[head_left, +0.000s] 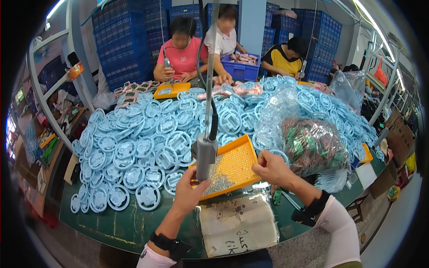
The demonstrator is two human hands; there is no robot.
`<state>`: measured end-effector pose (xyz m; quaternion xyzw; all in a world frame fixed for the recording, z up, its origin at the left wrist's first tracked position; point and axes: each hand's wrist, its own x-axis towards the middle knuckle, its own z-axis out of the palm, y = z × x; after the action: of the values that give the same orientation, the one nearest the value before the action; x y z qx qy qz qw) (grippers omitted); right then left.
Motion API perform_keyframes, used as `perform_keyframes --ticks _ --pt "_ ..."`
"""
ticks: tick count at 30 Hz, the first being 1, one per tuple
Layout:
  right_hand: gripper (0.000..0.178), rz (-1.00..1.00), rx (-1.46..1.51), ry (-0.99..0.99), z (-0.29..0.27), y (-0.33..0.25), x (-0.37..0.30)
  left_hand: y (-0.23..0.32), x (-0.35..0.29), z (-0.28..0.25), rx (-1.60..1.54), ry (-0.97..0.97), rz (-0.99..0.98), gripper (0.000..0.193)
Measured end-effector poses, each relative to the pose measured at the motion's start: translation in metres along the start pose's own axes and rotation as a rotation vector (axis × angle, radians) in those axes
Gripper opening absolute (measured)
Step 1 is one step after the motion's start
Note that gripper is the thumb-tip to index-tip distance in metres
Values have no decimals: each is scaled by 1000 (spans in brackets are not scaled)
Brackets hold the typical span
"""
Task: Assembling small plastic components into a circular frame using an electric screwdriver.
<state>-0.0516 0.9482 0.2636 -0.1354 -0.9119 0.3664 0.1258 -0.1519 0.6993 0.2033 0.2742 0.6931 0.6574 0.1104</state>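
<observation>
A yellow perforated tray [241, 157] is held tilted over the table in front of me, with small silvery screws [219, 182] gathered toward its lower left side. My left hand [187, 193] is closed on the tray's left end, its fingers partly hidden by a grey electric screwdriver [205, 156] that hangs down from above. On the opposite end, my right hand [273, 169] grips the tray's edge in a fist. Beyond the tray lies a big heap of light blue steering-wheel-shaped plastic parts [147, 196].
A worn, pale sheet [237, 225] lies at the green table's [107, 228] front edge. On the right sits a clear bag [313, 145] of wires and green circuit boards. Several people work across the table, near another yellow tray [172, 90] and a blue crate [241, 69].
</observation>
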Motion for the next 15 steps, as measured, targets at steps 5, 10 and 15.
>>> perform_keyframes --ticks 5,10,15 --pt "29 4 -48 -73 -1 -1 -3 4 -1 -15 1 43 -7 37" --pt "29 1 -22 -33 0 -14 -1 4 2 -28 -8 100 -54 35" --pt "33 30 20 -35 2 -8 11 7 10 -31 -5 112 21 32"
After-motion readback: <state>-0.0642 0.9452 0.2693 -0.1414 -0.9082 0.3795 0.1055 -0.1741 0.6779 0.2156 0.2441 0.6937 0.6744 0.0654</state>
